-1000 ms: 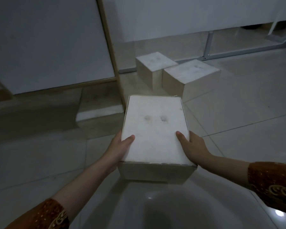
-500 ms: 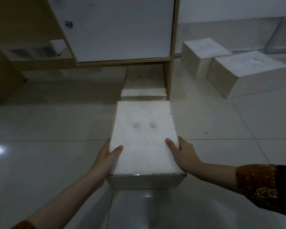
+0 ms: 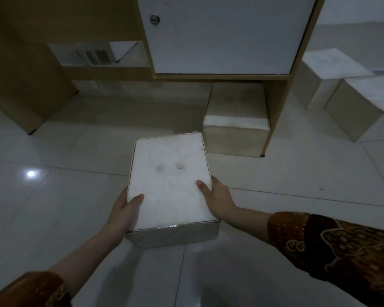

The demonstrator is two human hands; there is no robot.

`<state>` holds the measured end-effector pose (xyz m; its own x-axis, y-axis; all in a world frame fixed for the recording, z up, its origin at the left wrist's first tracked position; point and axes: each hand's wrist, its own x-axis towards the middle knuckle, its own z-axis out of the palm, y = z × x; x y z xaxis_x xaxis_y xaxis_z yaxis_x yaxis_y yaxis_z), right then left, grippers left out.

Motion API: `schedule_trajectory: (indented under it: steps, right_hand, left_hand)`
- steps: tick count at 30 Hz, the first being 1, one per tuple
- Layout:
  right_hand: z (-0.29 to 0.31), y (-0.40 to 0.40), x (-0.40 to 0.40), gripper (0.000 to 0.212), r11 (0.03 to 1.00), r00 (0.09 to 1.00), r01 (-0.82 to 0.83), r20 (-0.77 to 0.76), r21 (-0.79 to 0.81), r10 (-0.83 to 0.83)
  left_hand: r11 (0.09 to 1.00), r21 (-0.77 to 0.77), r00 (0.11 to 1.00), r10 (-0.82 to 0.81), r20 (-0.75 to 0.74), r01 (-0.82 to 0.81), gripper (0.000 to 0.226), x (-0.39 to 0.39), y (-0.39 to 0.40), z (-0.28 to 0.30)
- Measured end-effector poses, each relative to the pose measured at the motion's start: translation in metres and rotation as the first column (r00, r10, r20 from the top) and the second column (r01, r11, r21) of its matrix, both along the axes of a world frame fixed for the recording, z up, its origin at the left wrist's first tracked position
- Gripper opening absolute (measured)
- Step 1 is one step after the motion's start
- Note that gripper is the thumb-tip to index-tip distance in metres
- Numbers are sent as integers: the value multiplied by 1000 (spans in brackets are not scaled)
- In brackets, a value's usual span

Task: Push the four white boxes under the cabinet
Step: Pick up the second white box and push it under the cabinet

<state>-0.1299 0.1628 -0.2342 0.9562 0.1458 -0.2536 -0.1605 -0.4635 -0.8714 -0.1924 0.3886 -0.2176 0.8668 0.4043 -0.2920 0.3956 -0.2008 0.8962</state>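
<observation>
Low down near the camera, two arms in brown patterned sleeves (image 3: 341, 251) reach out over a shiny pale tiled floor (image 3: 53, 218); the left hand (image 3: 125, 209) grips the near left side of a white box (image 3: 169, 182), thumb on the top, while its fingers are hidden down the side; the right hand (image 3: 217, 198) grips the right side the same way, thumb lying on the top and the other fingers out of sight; both hands are closed around this box and nothing else. The box is shaped like a brick; its long way points away from the person, toward the cabinet (image 3: 222, 36), turned a bit to the right; its top is flat and white with two small grey smudges, and its sides look like plain tan card; I cannot tell if it rests on the floor or is lifted a little.

Just past it, a second box (image 3: 235, 122) sits partly under the cabinet, close against the cabinet's right wooden leg (image 3: 275, 111); its front end sticks out into the light. The cabinet has a smooth white door with a small round lock (image 3: 154, 18) and a light wood frame. Farther off to the right, beyond the leg, two more white boxes (image 3: 333, 69) stand next to each other on the floor. On the far left, a low open shelf (image 3: 98, 55) holds some white papers.
</observation>
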Motion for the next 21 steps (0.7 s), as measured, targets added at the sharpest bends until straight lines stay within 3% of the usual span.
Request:
schedule_trajectory:
  steps: [5, 9, 11, 14, 17, 21]
  right_hand:
    - [-1, 24, 22, 54, 999, 999, 34, -16, -37, -34]
    - [2, 32, 40, 62, 996, 999, 14, 40, -91, -10]
    - [-1, 33, 36, 63, 974, 981, -47, 172, -223, 87]
    - [-12, 29, 22, 58, 845, 905, -125, 289, -521, 312]
    - [-8, 27, 16, 64, 728, 791, -170, 349, -664, 503]
    - [-5, 27, 21, 76, 531, 585, -278, 297, -800, 754]
  left_hand:
    - [990, 132, 999, -47, -3, 47, 35, 38, 24, -8]
    - [924, 372, 988, -131, 84, 91, 39, 50, 22, -17]
    - [800, 581, 970, -234, 68, 153, 46, 49, 22, -20]
    - [506, 822, 902, -430, -23, 262, 52, 34, 17, -20]
    - [272, 889, 788, -599, -142, 367, 70, 15, 5, -22]
    - [86, 934, 737, -640, -216, 347, 84, 13, 4, -25]
